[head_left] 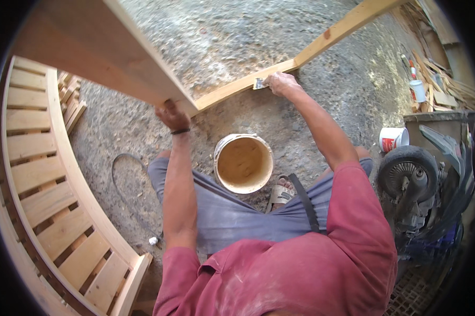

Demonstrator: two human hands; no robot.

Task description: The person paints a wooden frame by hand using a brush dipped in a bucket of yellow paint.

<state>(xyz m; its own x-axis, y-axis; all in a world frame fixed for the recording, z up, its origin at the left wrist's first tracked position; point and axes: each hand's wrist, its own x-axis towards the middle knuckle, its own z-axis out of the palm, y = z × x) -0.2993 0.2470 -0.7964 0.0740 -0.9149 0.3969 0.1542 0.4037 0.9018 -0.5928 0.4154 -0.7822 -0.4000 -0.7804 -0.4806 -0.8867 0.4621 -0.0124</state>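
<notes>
Wooden frame (248,84) under right hand's (280,82) scraper (259,83).

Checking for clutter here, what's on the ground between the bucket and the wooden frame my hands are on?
Nothing: in the head view, only bare gravelly ground lies between the bucket and the wooden frame.

A slatted wooden panel (48,200) with a curved rail is laid along the left side on the gravel ground (353,84), and a few loose slats (71,102) are stacked just behind it. A dark cable loop (122,158) is spotted on the gravel nearby. On the right, a power saw (416,184) is parked beside a small white tub (393,139), with scrap timber (437,79) piled up behind
</notes>
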